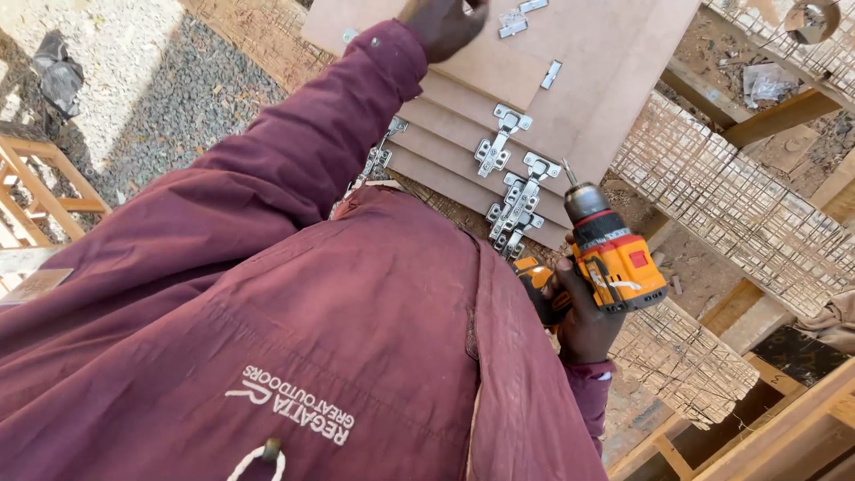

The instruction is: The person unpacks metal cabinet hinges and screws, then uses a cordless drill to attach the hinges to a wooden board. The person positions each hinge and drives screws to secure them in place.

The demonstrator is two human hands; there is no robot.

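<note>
My right hand (pixel 583 325) grips an orange and black cordless drill (pixel 614 258), its bit pointing up toward a stack of brown boards (pixel 606 80). Silver cabinet hinges (pixel 499 142) are fixed along the stepped board edges, with more of them (pixel 521 200) just left of the drill bit. My left hand (pixel 445 27) reaches out in a maroon sleeve and rests on the top board at the frame's upper edge. It is partly cut off, so its fingers are unclear. Loose metal hinge plates (pixel 515 22) lie beside it.
My maroon jacket (pixel 312 338) fills the lower left. Wire mesh panels (pixel 730 187) on timber rails lie to the right of the boards. A wooden frame (pixel 36 178) stands at far left on gravel ground (pixel 160 89).
</note>
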